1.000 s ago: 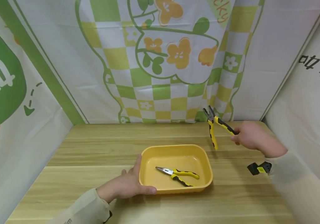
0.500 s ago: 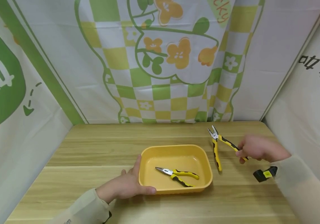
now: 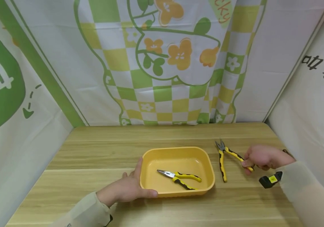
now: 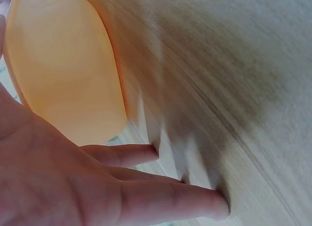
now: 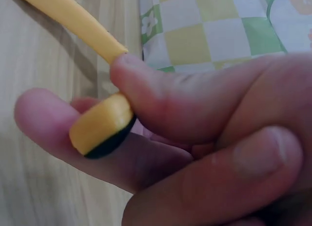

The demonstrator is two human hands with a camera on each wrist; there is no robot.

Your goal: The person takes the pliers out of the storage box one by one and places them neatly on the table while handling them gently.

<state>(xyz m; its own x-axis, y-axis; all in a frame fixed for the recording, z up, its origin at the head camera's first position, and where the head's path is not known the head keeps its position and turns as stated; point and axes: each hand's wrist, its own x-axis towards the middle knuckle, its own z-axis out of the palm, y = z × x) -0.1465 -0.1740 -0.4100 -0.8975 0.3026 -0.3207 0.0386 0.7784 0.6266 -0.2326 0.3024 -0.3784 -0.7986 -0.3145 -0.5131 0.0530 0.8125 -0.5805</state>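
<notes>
In the head view, my right hand pinches the end of one handle of combination pliers, right of the box. Their yellow-and-black handles are spread, their jaws apart, and they lie low at the tabletop. The right wrist view shows thumb and fingers on the yellow handle end. My left hand rests at the near left corner of a yellow plastic box, thumb along the front rim and a finger up the left side. Its other fingers stretch straight to the tabletop. Long-nose pliers lie inside the box, handles spread.
The wooden table surrounds the box. A patterned curtain hangs behind its far edge, with printed white cloth at both sides. A small black device sits at the right wrist.
My right hand has brought the combination pliers down and toward me, from above the table's far part to the tabletop right of the box. The left hand and box stay put.
</notes>
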